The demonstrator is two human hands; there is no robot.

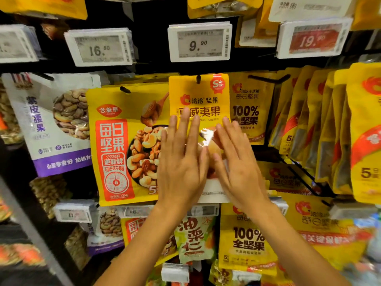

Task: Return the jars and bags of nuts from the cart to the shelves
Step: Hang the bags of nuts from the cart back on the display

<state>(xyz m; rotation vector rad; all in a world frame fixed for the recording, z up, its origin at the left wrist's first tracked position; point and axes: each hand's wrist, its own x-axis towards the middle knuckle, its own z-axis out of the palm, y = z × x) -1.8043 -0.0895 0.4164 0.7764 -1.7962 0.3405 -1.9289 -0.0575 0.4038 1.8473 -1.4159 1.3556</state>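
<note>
A yellow bag of macadamia nuts (199, 93) hangs from a black peg at the middle of the rack. My left hand (181, 162) lies flat against its lower left part, fingers straight and pointing up. My right hand (237, 162) presses flat on its lower right part, fingers straight too. Both hands cover the bag's clear window and bottom edge. Neither hand grips anything. The cart is out of view.
A wide yellow mixed-nut bag (123, 141) hangs just left, a white and purple cashew bag (51, 122) beyond it. Several yellow bags (321, 129) hang to the right. Price tags (199, 43) line the rail above; more bags (247, 240) hang below.
</note>
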